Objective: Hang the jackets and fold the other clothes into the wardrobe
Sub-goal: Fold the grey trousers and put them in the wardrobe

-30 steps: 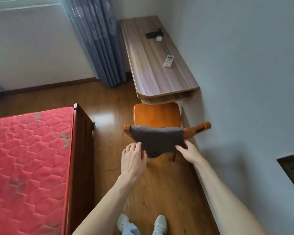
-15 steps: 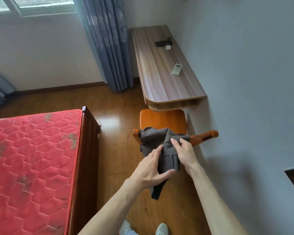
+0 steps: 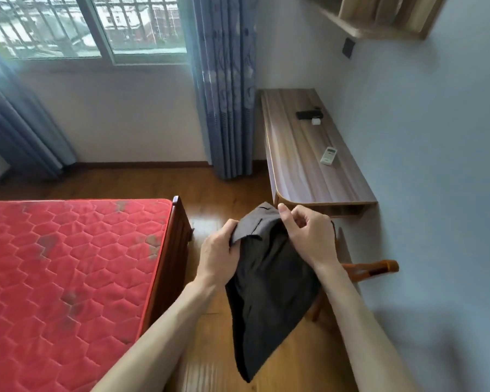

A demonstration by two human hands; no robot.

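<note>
A dark grey garment (image 3: 269,290) hangs in the air in front of me, held up by both hands above the wooden floor. My left hand (image 3: 219,254) grips its upper left edge, fingers curled into the cloth. My right hand (image 3: 306,236) pinches the upper right edge between thumb and fingers. The cloth droops down to a point near the bottom of the view. The orange wooden chair (image 3: 374,268) stands behind the garment, mostly hidden by it and by my right forearm.
A bed with a red quilted mattress (image 3: 68,273) and dark wood frame fills the left. A wall-mounted desk (image 3: 303,165) at the right carries a white remote (image 3: 329,155) and a black object. Blue curtains (image 3: 227,89) and a window lie ahead.
Both hands took the grey garment off the chair back and lifted it up. The view has tilted upward, showing the window.
</note>
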